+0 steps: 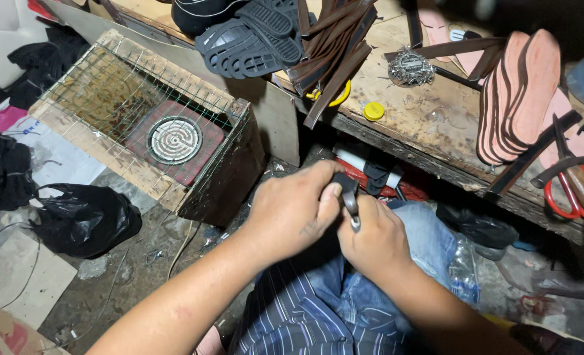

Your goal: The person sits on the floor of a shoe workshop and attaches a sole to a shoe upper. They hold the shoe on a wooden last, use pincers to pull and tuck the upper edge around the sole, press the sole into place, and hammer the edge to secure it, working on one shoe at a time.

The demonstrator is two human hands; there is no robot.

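Two hands meet over the lap, both clamped on one small item. Left hand (291, 212) wraps it from above, thumb pressed on top; right hand (373, 238) pinches from below. Item is a dark strap piece (348, 187) w/ a small metal fitting (355, 219) at its lower end, held mid-air just above the jeans (371, 296), in front of the tabletop edge (437, 167). Exact grip on the fitting: partly hidden by fingers, can't tell which fingers bear on it.

Surroundings, outward: striped cloth (292, 322) on lap. To the left, wooden box w/ wire mesh (141, 112) over a round hotplate (174, 139). Black plastic bag (85, 220) on floor. On tabletop: bundle of brown straps (335, 49), black soles (252, 36), stack of pinkish insoles (519, 92), yellow cap (373, 111), red-handled scissors (565, 187), steel wool wad (409, 67).

Risks, as judged:
- Fitting small, fingers crowded; a slip could pinch or nick a thumb.
- Piece dropped would likely fall into cluttered floor debris; hard to recover, poor light.
- Strap bundle overhangs tabletop edge directly above hands; a knock could bring it down.
- Heater box sits near left elbow; contact w/ mesh possible if the arm swings wide. Whether it's hot: can't tell.
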